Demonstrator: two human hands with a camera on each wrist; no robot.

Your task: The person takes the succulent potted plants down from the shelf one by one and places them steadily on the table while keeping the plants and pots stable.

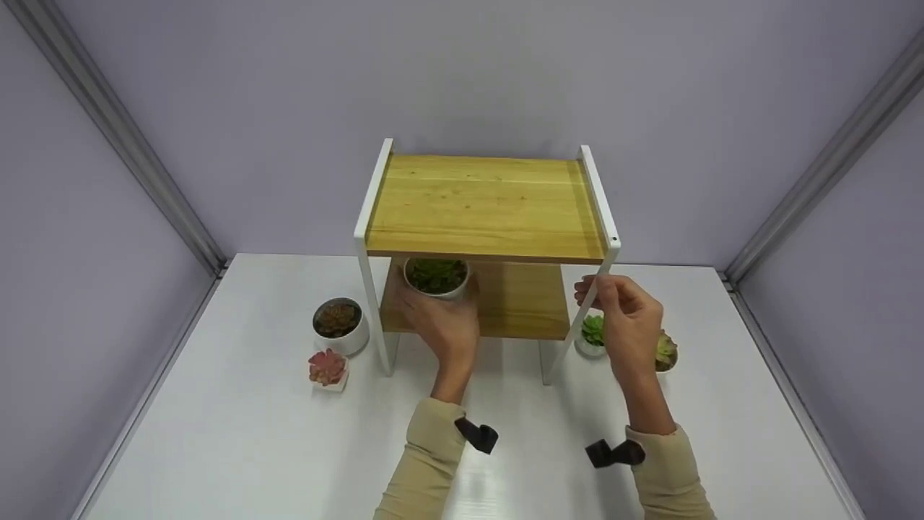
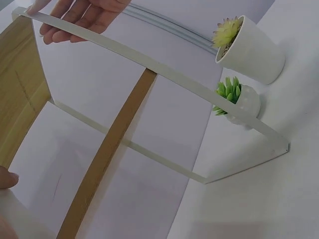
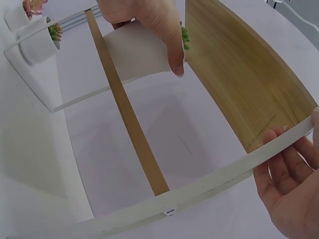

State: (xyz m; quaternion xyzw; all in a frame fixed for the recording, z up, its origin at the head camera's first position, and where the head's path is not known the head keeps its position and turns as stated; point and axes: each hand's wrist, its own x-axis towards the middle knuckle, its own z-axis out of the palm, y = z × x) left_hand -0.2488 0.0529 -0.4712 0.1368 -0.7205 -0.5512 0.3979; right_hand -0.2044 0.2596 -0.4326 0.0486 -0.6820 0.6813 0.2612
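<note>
A two-tier shelf stand (image 1: 484, 206) with wooden boards and a white frame stands on a white table. My left hand (image 1: 449, 328) grips a white pot with a green succulent (image 1: 436, 276) over the left part of the lower board (image 1: 523, 303), under the top board. In the right wrist view the fingers and thumb wrap the side of the pot (image 3: 137, 50); whether its base touches the board I cannot tell. My right hand (image 1: 632, 318) holds the stand's right front post, thumb on one side and fingers (image 3: 279, 172) behind it.
Left of the stand are a round white pot with a reddish-brown succulent (image 1: 338, 320) and a small white pot with a pink succulent (image 1: 328, 367). To the right are a small bright-green succulent (image 1: 593, 331) and a yellow-green one (image 1: 665, 352). A wall rises behind.
</note>
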